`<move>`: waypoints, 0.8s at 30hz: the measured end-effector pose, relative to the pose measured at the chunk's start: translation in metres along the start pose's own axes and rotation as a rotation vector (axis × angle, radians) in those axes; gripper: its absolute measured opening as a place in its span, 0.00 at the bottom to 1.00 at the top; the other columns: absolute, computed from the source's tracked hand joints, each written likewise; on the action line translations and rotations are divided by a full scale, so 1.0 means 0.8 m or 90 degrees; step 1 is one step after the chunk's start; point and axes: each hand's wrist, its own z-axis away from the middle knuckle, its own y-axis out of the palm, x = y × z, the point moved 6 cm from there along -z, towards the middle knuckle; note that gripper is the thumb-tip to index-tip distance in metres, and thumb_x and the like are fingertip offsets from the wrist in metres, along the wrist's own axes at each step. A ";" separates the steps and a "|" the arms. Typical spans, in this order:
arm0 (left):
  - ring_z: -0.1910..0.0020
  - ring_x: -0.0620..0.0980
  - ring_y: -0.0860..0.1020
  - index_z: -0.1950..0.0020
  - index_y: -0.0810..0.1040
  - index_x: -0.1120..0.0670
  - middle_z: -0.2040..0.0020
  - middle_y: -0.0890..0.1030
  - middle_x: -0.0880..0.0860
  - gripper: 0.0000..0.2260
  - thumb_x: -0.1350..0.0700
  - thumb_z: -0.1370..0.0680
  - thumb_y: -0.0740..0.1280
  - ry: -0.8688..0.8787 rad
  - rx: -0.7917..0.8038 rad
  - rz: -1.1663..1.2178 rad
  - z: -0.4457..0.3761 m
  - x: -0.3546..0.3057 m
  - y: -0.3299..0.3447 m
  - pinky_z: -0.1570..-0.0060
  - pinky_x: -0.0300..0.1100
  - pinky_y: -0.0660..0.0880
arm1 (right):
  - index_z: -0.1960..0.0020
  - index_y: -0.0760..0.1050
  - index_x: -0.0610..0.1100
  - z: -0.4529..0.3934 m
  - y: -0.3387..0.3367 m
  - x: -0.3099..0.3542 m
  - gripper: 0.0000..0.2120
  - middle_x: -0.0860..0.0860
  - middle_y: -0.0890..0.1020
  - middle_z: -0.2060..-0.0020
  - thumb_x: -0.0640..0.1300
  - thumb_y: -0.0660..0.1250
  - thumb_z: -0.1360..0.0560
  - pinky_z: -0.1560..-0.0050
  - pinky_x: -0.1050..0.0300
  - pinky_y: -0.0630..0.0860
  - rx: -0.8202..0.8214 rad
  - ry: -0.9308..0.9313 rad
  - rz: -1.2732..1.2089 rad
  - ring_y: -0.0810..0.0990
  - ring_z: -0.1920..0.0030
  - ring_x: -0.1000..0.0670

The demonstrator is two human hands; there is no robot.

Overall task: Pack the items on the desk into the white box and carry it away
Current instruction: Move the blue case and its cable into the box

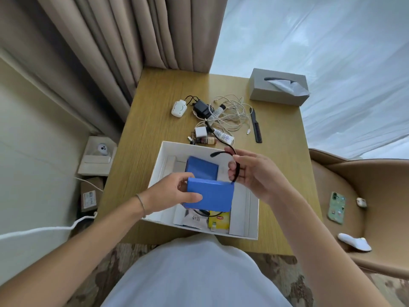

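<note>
1. Already, the white box [253, 220] holds one blue battery pack [202, 168] and tea sachets [218, 219].
2. Left hand [170, 193] grips another pack [210, 194] above it; right hand [254, 173] pinches its cable [237, 167].
3. Chargers [202, 107], cords [232, 114], comb [255, 126] remain on the desk [155, 107].

A tan chair [354, 196] is standing beside the desk. A green phone [336, 208], a small earbud case [361, 202] and a white slipper [354, 241] are lying on the chair. Beige curtains [124, 41] are hanging far behind the chair.
</note>
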 end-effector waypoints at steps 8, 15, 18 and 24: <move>0.58 0.52 0.83 0.47 0.77 0.55 0.50 0.82 0.57 0.12 0.49 0.23 0.71 -0.158 0.071 -0.249 -0.027 0.061 0.027 0.54 0.43 0.83 | 0.42 0.80 0.42 -0.008 -0.007 -0.022 0.13 0.48 0.75 0.69 0.32 0.59 0.18 0.66 0.61 0.73 -0.054 -0.068 0.254 0.73 0.68 0.52; 0.62 0.48 0.78 0.48 0.77 0.54 0.60 0.79 0.51 0.16 0.42 0.22 0.68 -0.256 0.059 -0.354 -0.052 0.088 0.051 0.57 0.42 0.78 | 0.44 0.79 0.41 -0.028 -0.019 -0.074 0.12 0.47 0.76 0.66 0.35 0.57 0.17 0.59 0.52 0.74 -0.072 -0.037 0.558 0.75 0.63 0.48; 0.63 0.47 0.75 0.53 0.78 0.53 0.63 0.78 0.50 0.16 0.41 0.26 0.72 -0.259 0.011 -0.403 -0.058 0.090 0.055 0.63 0.40 0.72 | 0.43 0.80 0.41 -0.040 -0.018 -0.087 0.12 0.45 0.80 0.60 0.36 0.58 0.18 0.54 0.45 0.79 -0.079 -0.064 0.714 0.79 0.58 0.43; 0.55 0.51 0.80 0.45 0.79 0.54 0.54 0.82 0.53 0.16 0.43 0.24 0.70 -0.246 -0.023 -0.452 -0.054 0.085 0.054 0.59 0.44 0.78 | 0.43 0.82 0.41 -0.057 -0.011 -0.098 0.11 0.47 0.82 0.57 0.41 0.62 0.18 0.66 0.58 0.71 -0.087 -0.126 0.893 0.79 0.60 0.47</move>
